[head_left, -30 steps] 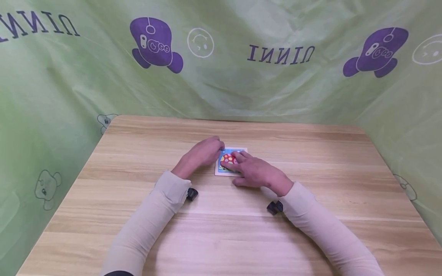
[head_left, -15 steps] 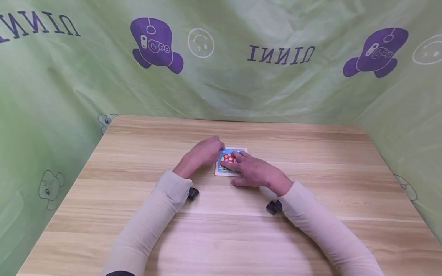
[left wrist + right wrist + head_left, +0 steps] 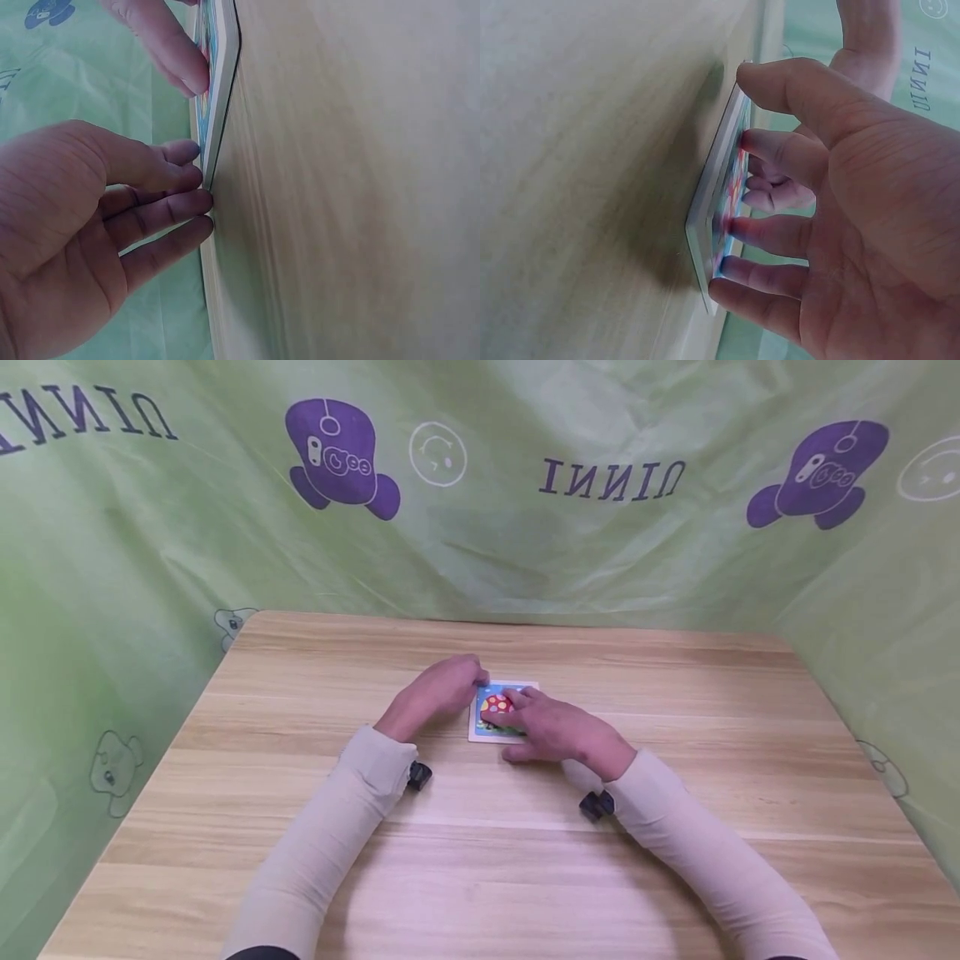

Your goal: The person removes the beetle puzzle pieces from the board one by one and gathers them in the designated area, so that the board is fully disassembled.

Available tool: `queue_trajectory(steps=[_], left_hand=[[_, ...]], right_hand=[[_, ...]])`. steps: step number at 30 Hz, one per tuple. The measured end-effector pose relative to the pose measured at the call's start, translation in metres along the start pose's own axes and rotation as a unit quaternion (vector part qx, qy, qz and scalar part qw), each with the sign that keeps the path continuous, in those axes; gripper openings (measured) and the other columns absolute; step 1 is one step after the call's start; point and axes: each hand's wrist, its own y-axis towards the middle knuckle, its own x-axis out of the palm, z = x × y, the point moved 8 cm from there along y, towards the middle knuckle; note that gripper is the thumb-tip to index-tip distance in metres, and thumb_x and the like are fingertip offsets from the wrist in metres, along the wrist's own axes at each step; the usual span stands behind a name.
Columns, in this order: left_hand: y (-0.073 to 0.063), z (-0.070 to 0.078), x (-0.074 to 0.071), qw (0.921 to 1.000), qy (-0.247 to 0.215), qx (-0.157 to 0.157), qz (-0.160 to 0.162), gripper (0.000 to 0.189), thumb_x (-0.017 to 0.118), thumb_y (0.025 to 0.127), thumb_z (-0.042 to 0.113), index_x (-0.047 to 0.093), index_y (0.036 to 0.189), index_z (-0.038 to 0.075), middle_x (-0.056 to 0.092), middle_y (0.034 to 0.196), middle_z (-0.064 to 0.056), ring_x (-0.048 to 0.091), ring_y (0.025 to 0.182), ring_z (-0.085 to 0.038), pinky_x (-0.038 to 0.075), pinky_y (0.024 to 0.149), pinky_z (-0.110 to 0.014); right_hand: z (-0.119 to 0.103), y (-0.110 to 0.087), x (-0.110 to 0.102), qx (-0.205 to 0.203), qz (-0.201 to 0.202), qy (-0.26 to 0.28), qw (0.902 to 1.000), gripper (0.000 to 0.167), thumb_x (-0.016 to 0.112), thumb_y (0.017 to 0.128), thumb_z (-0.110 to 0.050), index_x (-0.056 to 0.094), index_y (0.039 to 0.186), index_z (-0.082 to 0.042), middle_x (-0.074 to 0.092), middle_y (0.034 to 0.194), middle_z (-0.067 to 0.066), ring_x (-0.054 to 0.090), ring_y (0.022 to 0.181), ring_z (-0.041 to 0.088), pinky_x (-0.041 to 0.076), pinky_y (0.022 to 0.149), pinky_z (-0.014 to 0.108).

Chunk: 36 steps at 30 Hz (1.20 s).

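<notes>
A small square picture board [image 3: 487,740], with a pale frame and a red spotted mushroom on blue, lies flat on the table. My right hand [image 3: 558,731] comes over it from the right. Its spread fingers [image 3: 769,232] press on the picture, while the thumb [image 3: 769,84] sits by the near edge. At the board's left side, my left hand [image 3: 442,685] bends downward from the wrist. In the left wrist view, its thumb and forefinger touch the board's corner, and the other fingertips [image 3: 201,225] rest on the table beside it. The right hand covers the picture's right part.
The wooden table [image 3: 480,877] spreads around the board on all sides. A green printed curtain [image 3: 480,560] hangs behind it and along both sides. Black wrist cameras [image 3: 596,806] sit under both cuffs, close above the tabletop.
</notes>
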Motion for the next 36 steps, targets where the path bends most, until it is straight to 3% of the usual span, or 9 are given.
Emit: queue_trajectory(steps=[4, 8, 10, 12, 17, 26, 31, 36], left_hand=[[0.0028, -0.0009, 0.0001, 0.9999, -0.009, -0.008, 0.002, 0.030, 0.054, 0.097, -0.002, 0.076, 0.117, 0.006, 0.070, 0.114, -0.010, 0.064, 0.110, -0.026, 0.050, 0.098, -0.040], [0.0032, 0.0001, -0.0001, 0.9996, -0.024, -0.017, 0.004, 0.024, 0.058, 0.092, -0.004, 0.079, 0.092, 0.008, 0.071, 0.093, -0.005, 0.064, 0.089, -0.022, 0.053, 0.083, -0.036], [0.0024, 0.0009, -0.0003, 0.9993, -0.027, -0.022, 0.009, 0.023, 0.058, 0.091, -0.004, 0.077, 0.087, 0.008, 0.069, 0.089, -0.005, 0.062, 0.084, -0.022, 0.052, 0.078, -0.035], [0.0012, 0.0009, -0.0008, 0.9991, -0.025, -0.030, 0.015, 0.022, 0.056, 0.091, -0.004, 0.076, 0.092, 0.005, 0.069, 0.094, -0.007, 0.062, 0.087, -0.024, 0.053, 0.080, -0.036], [-0.0010, -0.0017, -0.0007, 0.9980, -0.036, -0.047, 0.022, 0.031, 0.052, 0.096, -0.003, 0.074, 0.118, 0.003, 0.069, 0.119, -0.011, 0.062, 0.113, -0.027, 0.049, 0.100, -0.040], [0.0008, -0.0013, -0.0007, 0.9980, -0.048, -0.039, 0.012, 0.032, 0.054, 0.098, -0.002, 0.074, 0.123, 0.003, 0.069, 0.125, -0.012, 0.060, 0.124, -0.028, 0.046, 0.105, -0.041], [0.0012, -0.0015, -0.0017, 0.9979, -0.052, -0.039, 0.011, 0.031, 0.055, 0.099, 0.000, 0.074, 0.124, 0.004, 0.070, 0.126, -0.010, 0.061, 0.121, -0.026, 0.047, 0.104, -0.041], [0.0024, 0.0045, -0.0023, 0.9997, -0.021, -0.011, -0.002, 0.031, 0.051, 0.097, -0.003, 0.078, 0.109, 0.006, 0.070, 0.102, -0.007, 0.061, 0.090, -0.021, 0.051, 0.082, -0.034]], right_hand=[[-0.0009, -0.0006, 0.0014, -0.003, 0.001, 0.005, 1.0000, 0.066, 0.068, 0.099, -0.040, 0.041, 0.159, -0.030, 0.019, 0.167, 0.021, 0.019, 0.151, 0.043, 0.033, 0.113, 0.058], [-0.0014, -0.0011, 0.0023, -0.005, 0.003, 0.005, 1.0000, 0.067, 0.068, 0.098, -0.039, 0.041, 0.159, -0.030, 0.019, 0.167, 0.021, 0.018, 0.151, 0.043, 0.032, 0.114, 0.057], [-0.0014, -0.0011, 0.0021, -0.005, 0.007, 0.001, 1.0000, 0.067, 0.068, 0.098, -0.040, 0.041, 0.159, -0.030, 0.019, 0.167, 0.021, 0.019, 0.151, 0.043, 0.033, 0.114, 0.057], [-0.0020, -0.0009, 0.0017, -0.007, 0.010, -0.001, 0.9999, 0.067, 0.068, 0.099, -0.041, 0.040, 0.159, -0.030, 0.020, 0.166, 0.021, 0.020, 0.151, 0.043, 0.034, 0.113, 0.058], [-0.0036, -0.0019, 0.0019, -0.016, 0.013, -0.008, 0.9998, 0.067, 0.067, 0.099, -0.042, 0.039, 0.160, -0.029, 0.020, 0.166, 0.022, 0.021, 0.150, 0.045, 0.034, 0.113, 0.059], [-0.0035, -0.0052, 0.0011, -0.020, 0.018, -0.019, 0.9994, 0.067, 0.067, 0.099, -0.042, 0.040, 0.160, -0.027, 0.020, 0.166, 0.022, 0.022, 0.150, 0.044, 0.034, 0.113, 0.057], [-0.0023, -0.0049, 0.0012, -0.013, 0.011, -0.020, 0.9997, 0.068, 0.067, 0.099, -0.043, 0.039, 0.160, -0.029, 0.018, 0.167, 0.021, 0.021, 0.151, 0.043, 0.034, 0.113, 0.057], [0.0000, -0.0035, 0.0016, -0.002, 0.005, -0.021, 0.9998, 0.069, 0.067, 0.099, -0.044, 0.038, 0.160, -0.032, 0.017, 0.168, 0.018, 0.020, 0.151, 0.041, 0.035, 0.112, 0.057]])
